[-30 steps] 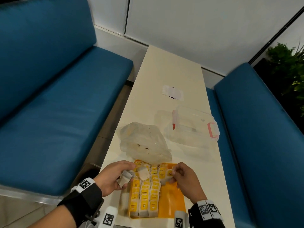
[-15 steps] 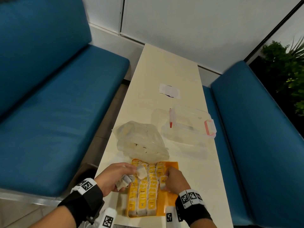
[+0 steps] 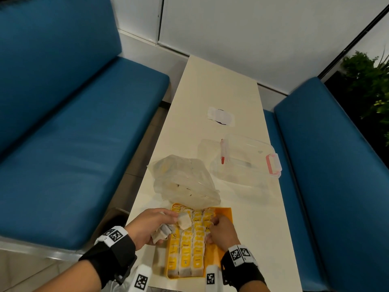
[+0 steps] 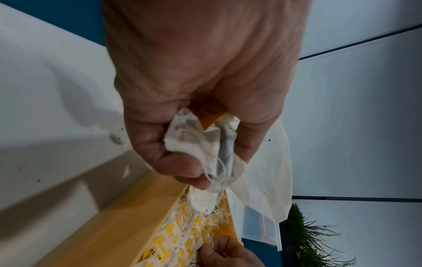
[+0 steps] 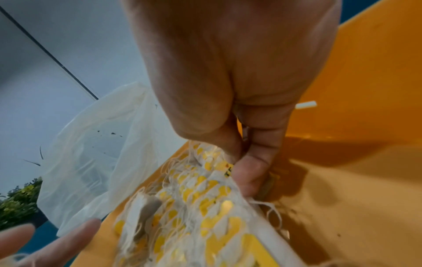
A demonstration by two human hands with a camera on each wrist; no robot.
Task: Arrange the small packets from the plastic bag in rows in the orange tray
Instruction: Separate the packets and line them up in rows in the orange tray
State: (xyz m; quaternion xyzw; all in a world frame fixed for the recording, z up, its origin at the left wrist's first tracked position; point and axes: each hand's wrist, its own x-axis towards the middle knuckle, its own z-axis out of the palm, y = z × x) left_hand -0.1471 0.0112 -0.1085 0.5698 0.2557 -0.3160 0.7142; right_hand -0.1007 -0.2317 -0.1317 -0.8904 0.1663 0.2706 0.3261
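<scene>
An orange tray [image 3: 223, 213] lies at the table's near edge with three rows of white-and-yellow packets [image 3: 186, 251] along its left side; its right part is bare. My left hand [image 3: 168, 223] hovers over the tray's left edge and grips a bunch of loose packets [image 4: 200, 144], one packet [image 3: 184, 221] sticking out at its fingertips. My right hand [image 3: 213, 225] is inside the tray [image 5: 365, 90] and pinches a packet [image 5: 219, 162] at the right-hand row. The crumpled clear plastic bag [image 3: 185, 182] lies just beyond the tray.
A clear plastic box [image 3: 246, 163] with pink latches sits on the table [image 3: 221, 85] beyond the bag, with a red-tipped pen [image 3: 223, 153] by it. Farther back lies a white sticker [image 3: 220, 116]. Blue benches [image 3: 73, 144] flank the table; a plant [image 3: 370, 81] stands at the right.
My right hand moved from the tray's far end toward me along the right-hand row and lowered onto it. The left hand kept its bunch of packets and barely shifted.
</scene>
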